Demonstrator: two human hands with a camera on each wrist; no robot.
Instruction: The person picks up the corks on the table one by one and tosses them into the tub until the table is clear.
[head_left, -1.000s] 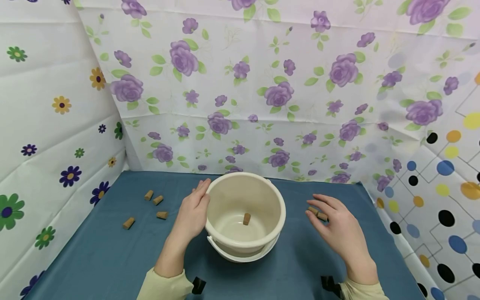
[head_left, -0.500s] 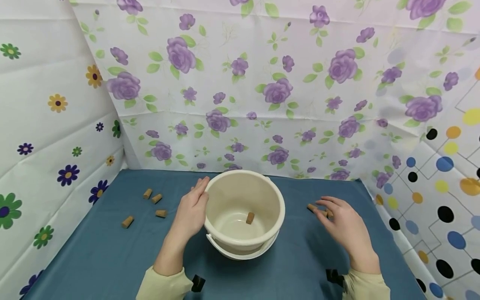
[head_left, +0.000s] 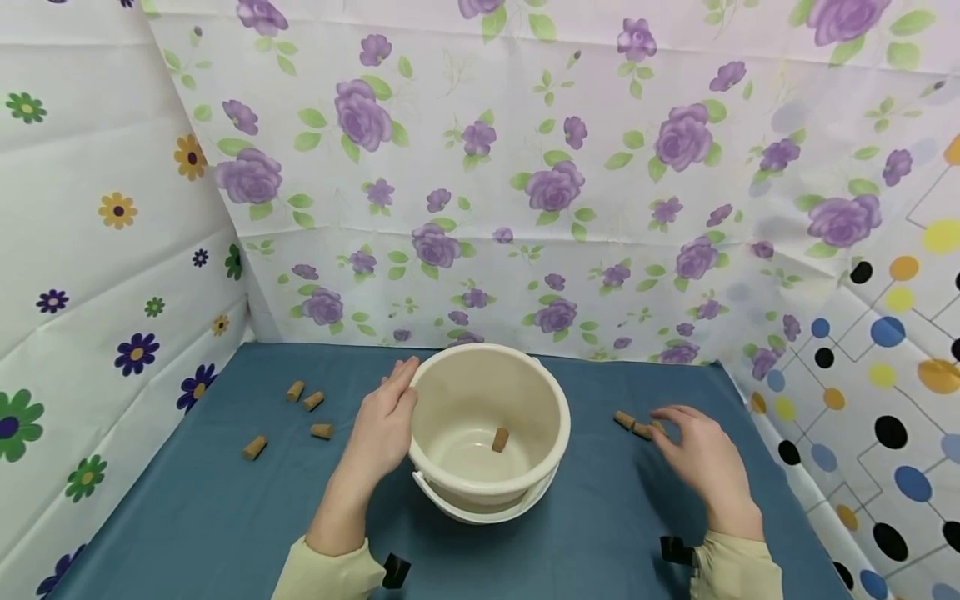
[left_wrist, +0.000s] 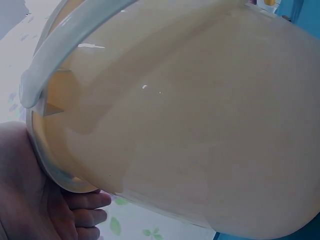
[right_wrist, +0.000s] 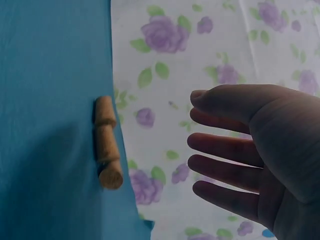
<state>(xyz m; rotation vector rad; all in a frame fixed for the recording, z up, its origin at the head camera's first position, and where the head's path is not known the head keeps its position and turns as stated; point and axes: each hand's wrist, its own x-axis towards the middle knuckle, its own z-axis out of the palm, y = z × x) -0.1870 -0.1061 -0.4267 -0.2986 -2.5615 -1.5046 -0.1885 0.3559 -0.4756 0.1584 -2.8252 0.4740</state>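
Note:
A cream bucket with a curved handle stands mid-table in the head view, a single cork at its bottom. My left hand rests along the bucket's left rim, fingers extended; in the left wrist view the hand lies by that rim. To the right, my right hand hovers beside several corks, its fingertips overlapping the nearest one. The right wrist view shows three corks lying end to end, and the right hand with fingers stretched and nothing between them.
Several loose corks lie left of the bucket on the blue cloth. A flowered sheet hangs behind the table; patterned sheets flank it left and right. Black straps sit at the sleeves.
My right hand has shifted right along the corks, uncovering more of them. The cork in the bucket has moved slightly right. My left hand stays at the rim.

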